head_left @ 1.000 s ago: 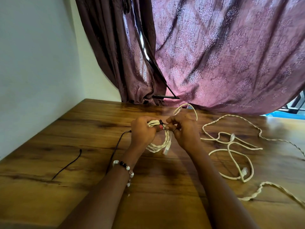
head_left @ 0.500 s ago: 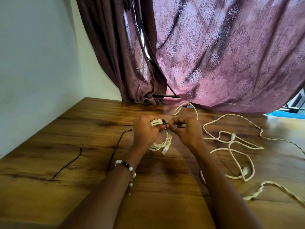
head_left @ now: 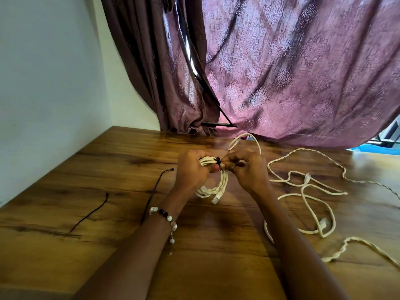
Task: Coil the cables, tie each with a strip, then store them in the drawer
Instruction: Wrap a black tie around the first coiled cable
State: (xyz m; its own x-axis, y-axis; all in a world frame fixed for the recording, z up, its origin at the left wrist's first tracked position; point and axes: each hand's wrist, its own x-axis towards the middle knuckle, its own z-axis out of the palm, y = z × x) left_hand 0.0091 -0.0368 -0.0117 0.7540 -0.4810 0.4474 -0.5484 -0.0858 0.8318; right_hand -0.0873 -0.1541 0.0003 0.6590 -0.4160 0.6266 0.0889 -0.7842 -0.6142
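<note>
We see the left hand (head_left: pixel 190 169) curled round the cream braided cable coil (head_left: pixel 213 182), raised above the wooden table (head_left: pixel 108 169). The right hand (head_left: pixel 249 169) pinches the thin black tie strip (head_left: pixel 218 161) wrapped on the coil just beside the left fingertips.

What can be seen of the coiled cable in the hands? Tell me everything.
The coiled cable is cream-white, with a twisted look, gathered into a small bundle of several loops. A thin dark strip crosses its top. The left hand grips the bundle there, and the right hand pinches at the strip. The loops hang below the hands above the wooden table. A pale plug end points down.
</note>
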